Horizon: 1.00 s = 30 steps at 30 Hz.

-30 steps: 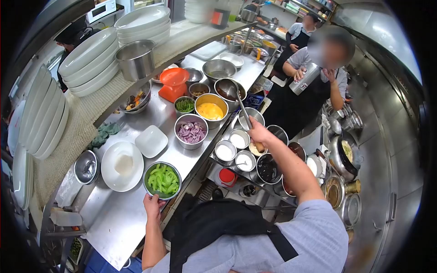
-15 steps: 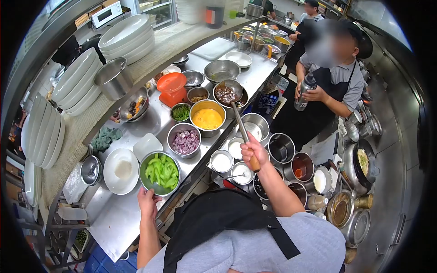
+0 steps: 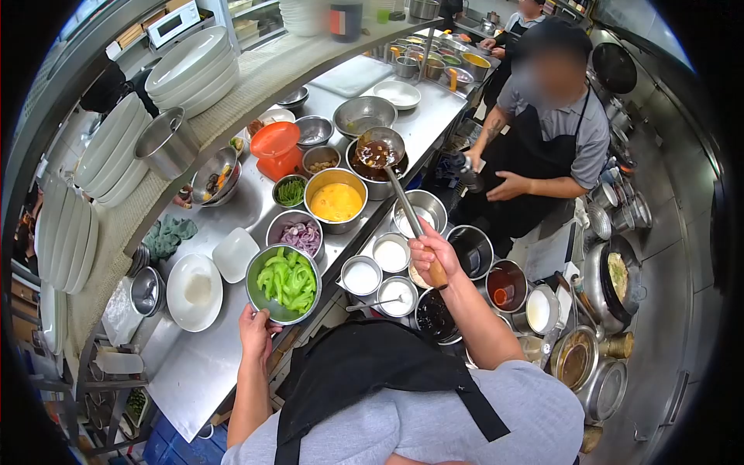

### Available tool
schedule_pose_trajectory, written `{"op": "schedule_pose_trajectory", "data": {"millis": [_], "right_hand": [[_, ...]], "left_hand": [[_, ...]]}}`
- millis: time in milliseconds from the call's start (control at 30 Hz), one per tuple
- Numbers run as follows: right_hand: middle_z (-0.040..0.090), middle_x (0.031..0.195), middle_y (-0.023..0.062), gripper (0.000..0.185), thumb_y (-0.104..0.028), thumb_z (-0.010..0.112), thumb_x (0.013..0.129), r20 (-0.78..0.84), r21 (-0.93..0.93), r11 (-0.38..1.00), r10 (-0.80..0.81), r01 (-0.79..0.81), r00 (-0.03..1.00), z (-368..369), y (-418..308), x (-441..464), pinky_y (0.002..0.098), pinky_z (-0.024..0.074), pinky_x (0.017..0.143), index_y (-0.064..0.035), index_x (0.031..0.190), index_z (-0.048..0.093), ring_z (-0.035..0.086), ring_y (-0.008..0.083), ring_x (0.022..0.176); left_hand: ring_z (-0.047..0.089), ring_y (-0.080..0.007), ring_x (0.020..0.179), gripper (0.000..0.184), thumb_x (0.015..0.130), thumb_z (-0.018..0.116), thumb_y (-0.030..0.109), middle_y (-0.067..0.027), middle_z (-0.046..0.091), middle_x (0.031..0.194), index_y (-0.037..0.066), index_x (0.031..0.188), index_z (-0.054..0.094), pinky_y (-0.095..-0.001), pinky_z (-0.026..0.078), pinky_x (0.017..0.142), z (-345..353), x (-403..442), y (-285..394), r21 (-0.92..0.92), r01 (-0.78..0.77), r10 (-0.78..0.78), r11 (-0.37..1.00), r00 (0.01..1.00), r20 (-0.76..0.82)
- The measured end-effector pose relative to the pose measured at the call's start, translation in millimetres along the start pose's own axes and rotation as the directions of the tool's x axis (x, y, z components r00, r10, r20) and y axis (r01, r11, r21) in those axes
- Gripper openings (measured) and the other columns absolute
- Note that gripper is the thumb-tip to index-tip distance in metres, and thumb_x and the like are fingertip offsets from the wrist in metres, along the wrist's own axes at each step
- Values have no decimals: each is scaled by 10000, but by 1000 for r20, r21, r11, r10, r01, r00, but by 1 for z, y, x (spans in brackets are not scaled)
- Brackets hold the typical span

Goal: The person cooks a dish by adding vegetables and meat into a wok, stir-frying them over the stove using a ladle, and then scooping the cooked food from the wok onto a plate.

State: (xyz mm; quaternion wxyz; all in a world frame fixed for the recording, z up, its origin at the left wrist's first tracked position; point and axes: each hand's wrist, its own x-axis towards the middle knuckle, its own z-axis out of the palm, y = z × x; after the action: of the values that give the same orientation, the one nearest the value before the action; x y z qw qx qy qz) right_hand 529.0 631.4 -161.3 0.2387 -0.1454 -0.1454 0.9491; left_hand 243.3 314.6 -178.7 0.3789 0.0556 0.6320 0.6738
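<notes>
My left hand (image 3: 258, 332) grips the near rim of a steel bowl (image 3: 288, 315) of sliced green peppers (image 3: 288, 279). That bowl is by the counter's front edge and partly hides a bowl of sliced red onions (image 3: 301, 239). In my right hand (image 3: 434, 254) is the wooden handle of a long metal ladle (image 3: 406, 203). The ladle's round head holds glossy brown sauce, just above a pot of dark sauce (image 3: 380, 190). Beside that pot stands a pot of beaten egg (image 3: 335, 202).
White plates (image 3: 195, 66) are stacked on the shelf at left. Containers of white powder (image 3: 361, 276) and sauce pots (image 3: 508, 285) stand on the lower right. A co-worker (image 3: 542, 116) with a dark bottle (image 3: 468, 172) stands across from me. An orange container (image 3: 276, 149) sits on the counter.
The pepper bowl has moved right, now overlapping the onion bowl in view. The ladle's head has tilted, with its sauce showing glossier. The co-worker's bottle is lower, held in one hand.
</notes>
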Motion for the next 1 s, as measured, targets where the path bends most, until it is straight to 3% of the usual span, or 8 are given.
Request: {"op": "schedule_pose_trajectory", "data": {"millis": [133,500,767,833,1000], "right_hand": [[481,838,56,442,-64,399,983,64,113,993,28,-35,998,11,-12,0,218,418,456,-265,1376,405,447,57,534],[480,841,47,442,-57,399,976,116,110,994,6,-19,993,44,-24,-16,208,435,476,-228,1383,407,453,46,537],[485,827,42,388,-52,425,963,37,135,991,-23,18,999,45,1,0,206,421,479,-217,1313,446,466,43,556],[493,828,44,371,-48,435,957,25,139,989,-51,47,998,51,13,4,204,413,479,-217,1287,455,465,43,558],[490,826,58,387,-57,439,957,-52,127,988,-88,94,995,68,31,16,205,409,476,-219,1308,422,458,46,552]], "left_hand": [[605,-138,520,175,859,505,34,-70,637,760,30,1027,555,-237,525,445,13,2,-3,-12,17,-17,1000,1000,8],[608,-140,543,189,861,496,27,-84,642,799,19,1043,548,-236,520,450,50,16,3,-13,44,-42,999,995,93],[633,-164,546,122,878,512,11,-134,648,787,-9,999,516,-251,545,472,46,47,19,28,103,-107,994,966,236],[586,-138,520,165,871,530,38,-71,602,765,26,1035,540,-263,542,468,42,63,26,93,105,-127,990,955,269],[569,-129,520,152,877,533,51,-54,586,745,31,1027,545,-266,539,470,29,89,47,111,87,-120,990,932,343]]}}
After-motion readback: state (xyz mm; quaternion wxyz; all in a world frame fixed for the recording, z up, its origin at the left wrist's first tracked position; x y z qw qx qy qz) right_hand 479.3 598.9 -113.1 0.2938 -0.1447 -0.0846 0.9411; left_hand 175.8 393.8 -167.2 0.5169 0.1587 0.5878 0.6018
